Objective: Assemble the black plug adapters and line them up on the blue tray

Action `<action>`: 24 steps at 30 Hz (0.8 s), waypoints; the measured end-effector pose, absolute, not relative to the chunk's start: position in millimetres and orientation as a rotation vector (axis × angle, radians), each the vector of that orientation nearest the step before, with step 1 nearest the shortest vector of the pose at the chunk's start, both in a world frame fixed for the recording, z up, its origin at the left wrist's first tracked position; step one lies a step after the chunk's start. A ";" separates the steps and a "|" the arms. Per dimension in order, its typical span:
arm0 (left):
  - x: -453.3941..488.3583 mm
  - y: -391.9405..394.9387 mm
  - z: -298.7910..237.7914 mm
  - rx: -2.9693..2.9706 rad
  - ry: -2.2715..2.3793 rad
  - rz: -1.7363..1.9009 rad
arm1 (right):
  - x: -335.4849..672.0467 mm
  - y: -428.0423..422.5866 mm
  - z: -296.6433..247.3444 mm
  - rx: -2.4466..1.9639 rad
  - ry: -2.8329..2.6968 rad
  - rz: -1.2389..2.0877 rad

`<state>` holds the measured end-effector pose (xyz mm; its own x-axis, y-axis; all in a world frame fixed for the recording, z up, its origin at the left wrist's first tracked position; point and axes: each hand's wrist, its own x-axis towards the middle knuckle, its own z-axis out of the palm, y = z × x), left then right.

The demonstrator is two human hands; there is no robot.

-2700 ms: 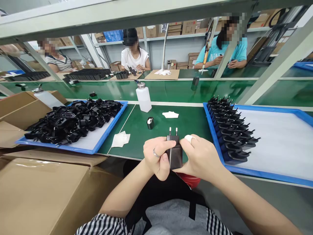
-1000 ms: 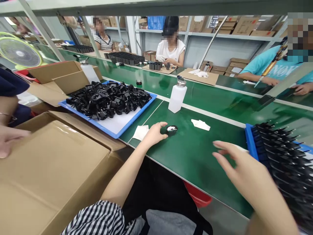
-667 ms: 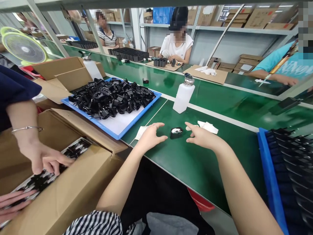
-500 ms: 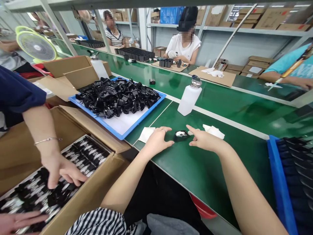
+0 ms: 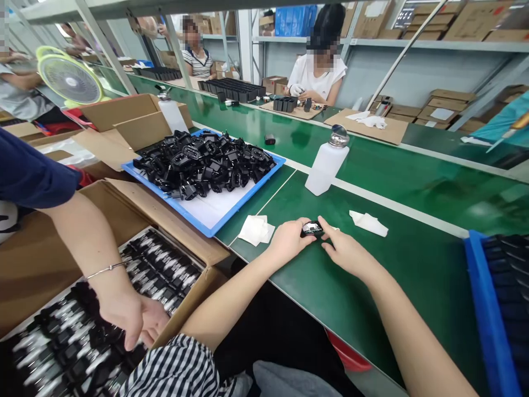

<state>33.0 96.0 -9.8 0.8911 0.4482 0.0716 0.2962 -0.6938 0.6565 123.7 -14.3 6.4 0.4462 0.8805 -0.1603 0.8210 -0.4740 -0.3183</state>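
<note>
A small oval black plastic housing (image 5: 312,228) with a white inner part sits low over the green bench, between my two hands. My left hand (image 5: 289,240) is closed on its left end, thumb below and fingers above. The fingers of my right hand (image 5: 345,248) close around its right end, index finger along the top edge and thumb lower down. A small white bit shows behind the right index finger, mostly hidden. White cloths (image 5: 256,229) lie left of my left hand, and another white cloth (image 5: 369,223) lies beyond my right hand.
A blue-rimmed tray (image 5: 210,227) heaped with black plug parts stands to the left; a white pump bottle (image 5: 326,168) stands ahead. At right is a blue bin (image 5: 490,309) of black parts. A co-worker's hand (image 5: 132,314) reaches into a cardboard box (image 5: 182,320) at lower left.
My hands have come together on the black housing, which was lying on the bench between them. The co-worker's hand in the box has moved right and turned over.
</note>
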 end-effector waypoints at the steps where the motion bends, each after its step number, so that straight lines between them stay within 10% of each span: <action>1: 33.4 95.7 -9.8 2.392 0.551 0.295 | 119.8 -14.7 3.1 -2.548 -1.509 0.376; 10: 30.7 93.1 -7.6 2.443 0.600 0.296 | 67.2 -11.9 -13.2 -2.724 -1.341 -0.257; 24: 22.4 95.7 -4.3 2.442 0.555 0.311 | 129.3 -27.2 85.9 -1.774 -0.654 0.104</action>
<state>22.4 95.7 -4.3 0.8848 0.4574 0.0890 0.3146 -0.7273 0.6099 129.3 -27.2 85.9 0.8389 0.4784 0.2596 0.3738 -0.1597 -0.9136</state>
